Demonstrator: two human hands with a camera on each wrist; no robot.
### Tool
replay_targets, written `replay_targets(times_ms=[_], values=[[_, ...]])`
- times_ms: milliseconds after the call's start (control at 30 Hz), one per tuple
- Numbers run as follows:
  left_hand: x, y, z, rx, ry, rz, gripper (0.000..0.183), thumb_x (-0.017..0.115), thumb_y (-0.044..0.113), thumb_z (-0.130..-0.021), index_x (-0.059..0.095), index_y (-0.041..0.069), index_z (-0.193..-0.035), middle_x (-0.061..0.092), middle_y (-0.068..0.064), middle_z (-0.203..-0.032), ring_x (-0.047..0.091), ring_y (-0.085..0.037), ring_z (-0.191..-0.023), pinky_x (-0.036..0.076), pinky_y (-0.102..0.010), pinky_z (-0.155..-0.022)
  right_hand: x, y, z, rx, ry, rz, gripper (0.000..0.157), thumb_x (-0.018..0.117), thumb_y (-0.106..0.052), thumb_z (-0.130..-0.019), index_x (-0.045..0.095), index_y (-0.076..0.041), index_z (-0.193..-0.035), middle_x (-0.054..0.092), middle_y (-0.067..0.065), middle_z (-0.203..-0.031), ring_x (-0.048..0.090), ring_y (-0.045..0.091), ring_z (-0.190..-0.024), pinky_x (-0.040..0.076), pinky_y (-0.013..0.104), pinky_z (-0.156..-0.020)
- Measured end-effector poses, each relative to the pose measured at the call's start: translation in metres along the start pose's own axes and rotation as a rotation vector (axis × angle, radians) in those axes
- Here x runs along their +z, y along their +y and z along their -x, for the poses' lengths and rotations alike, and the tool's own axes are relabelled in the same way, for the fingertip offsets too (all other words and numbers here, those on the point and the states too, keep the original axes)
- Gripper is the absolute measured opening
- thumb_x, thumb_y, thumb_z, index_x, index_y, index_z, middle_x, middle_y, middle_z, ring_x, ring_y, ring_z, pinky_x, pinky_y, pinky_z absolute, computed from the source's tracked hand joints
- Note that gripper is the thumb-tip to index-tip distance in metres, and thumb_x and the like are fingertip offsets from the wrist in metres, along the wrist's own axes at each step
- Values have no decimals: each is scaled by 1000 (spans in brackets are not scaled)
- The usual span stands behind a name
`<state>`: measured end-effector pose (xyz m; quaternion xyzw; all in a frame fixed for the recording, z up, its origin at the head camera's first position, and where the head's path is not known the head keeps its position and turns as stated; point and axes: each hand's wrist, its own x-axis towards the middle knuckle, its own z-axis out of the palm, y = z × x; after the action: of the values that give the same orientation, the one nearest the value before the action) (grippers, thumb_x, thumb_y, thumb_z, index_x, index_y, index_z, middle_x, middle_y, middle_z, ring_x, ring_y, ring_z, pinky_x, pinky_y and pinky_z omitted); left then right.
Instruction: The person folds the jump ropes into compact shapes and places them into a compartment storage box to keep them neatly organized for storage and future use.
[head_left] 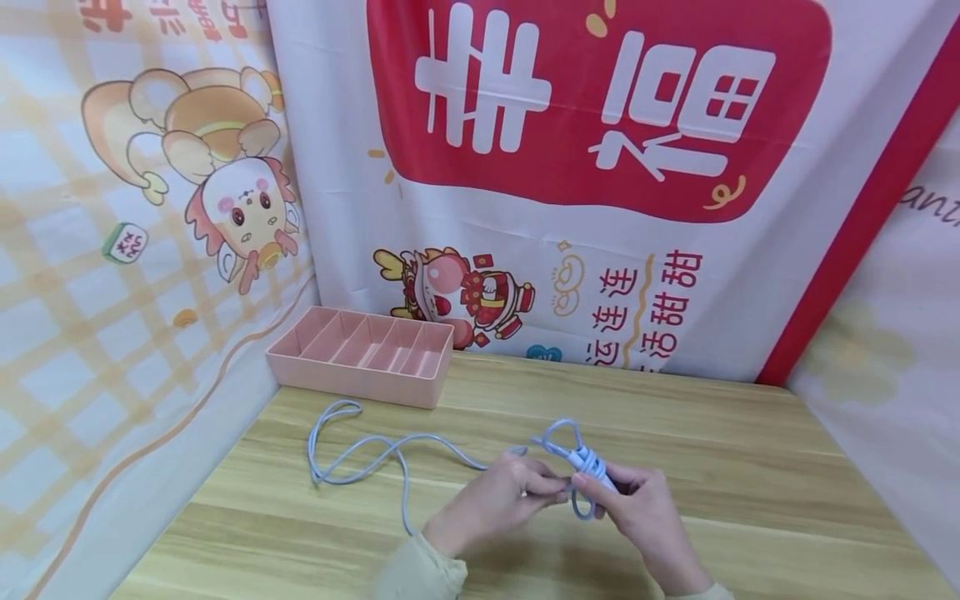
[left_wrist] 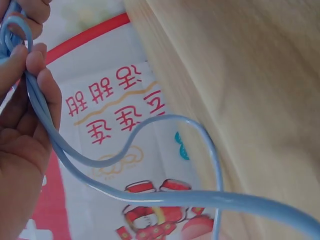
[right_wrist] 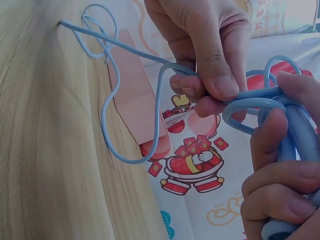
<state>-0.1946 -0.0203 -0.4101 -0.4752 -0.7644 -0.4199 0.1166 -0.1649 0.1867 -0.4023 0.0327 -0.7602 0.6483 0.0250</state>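
A light-blue cord (head_left: 320, 478) lies in loose loops on the table and runs up to both hands. My right hand (head_left: 637, 500) grips a bundle (head_left: 588, 462) of the same cord, wound several times round a thicker pale-blue part. Beside it, my left hand (head_left: 510, 492) pinches the cord between thumb and fingers, close to the bundle. Two strands of cord (left_wrist: 170, 199) trail from the left hand in the left wrist view. From the right wrist, small loops stand out of the bundle (right_wrist: 295, 130); fingers hide part of its thick core.
A pink tray (head_left: 352, 377) with several compartments stands at the back left of the wooden table (head_left: 720, 442). Printed cloths hang behind and at both sides, with a red panel (head_left: 585, 167) on the back one.
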Motion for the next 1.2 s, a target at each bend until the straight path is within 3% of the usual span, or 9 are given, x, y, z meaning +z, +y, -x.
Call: replay_targets(times_ms=[167,300,533,700,900,1067,1200], values=[[-6,-8,1,-178,-69,243,20,71,14,-91,74,5,-109,73,4,-98,64,1,-77,54,-20,-65,-3,-4,3,-26,13,65,25,85,-25,-78,78,-6,-91,60,10,-61,50,16,-55,30,22,-46],[-17,-19,-2,-260,-137,352,18,71,14,-92,76,7,-108,73,7,-85,64,-6,-69,54,-24,-60,-4,-6,4,-34,-7,84,25,86,-25,-77,79,-10,-95,61,10,-62,55,18,-57,36,23,-49],[-35,-29,-21,-345,-316,308,10,74,16,-90,80,9,-87,69,8,-69,40,-2,-51,34,-17,-46,-9,-4,5,-99,-102,103,23,85,-20,-78,78,-8,-97,64,8,-66,57,17,-57,41,23,-49],[-47,-32,-37,-387,-435,320,9,72,9,-90,80,7,-85,69,5,-68,44,-4,-53,39,-18,-50,-13,-2,7,-199,-182,122,28,84,-16,-79,77,-5,-104,70,7,-75,61,17,-60,52,29,-51],[-60,-34,-59,-389,-567,228,6,76,13,-88,81,10,-91,69,8,-67,45,-3,-52,36,-18,-47,-12,2,3,-293,-291,140,29,82,-13,-81,75,-1,-107,73,7,-86,66,18,-69,57,37,-55],[-59,-23,-78,-313,-674,25,5,79,17,-86,81,13,-87,68,17,-67,54,-3,-55,48,-19,-53,-11,6,2,-303,-315,236,23,83,-21,-81,78,-9,-100,71,-2,-77,63,11,-60,55,34,-48],[-53,-11,-88,-234,-726,-155,10,79,18,-85,80,16,-76,63,19,-60,50,2,-51,44,-17,-50,-9,8,2,-344,-323,342,20,83,-29,-81,79,-16,-96,68,-10,-70,59,6,-55,51,30,-44]])
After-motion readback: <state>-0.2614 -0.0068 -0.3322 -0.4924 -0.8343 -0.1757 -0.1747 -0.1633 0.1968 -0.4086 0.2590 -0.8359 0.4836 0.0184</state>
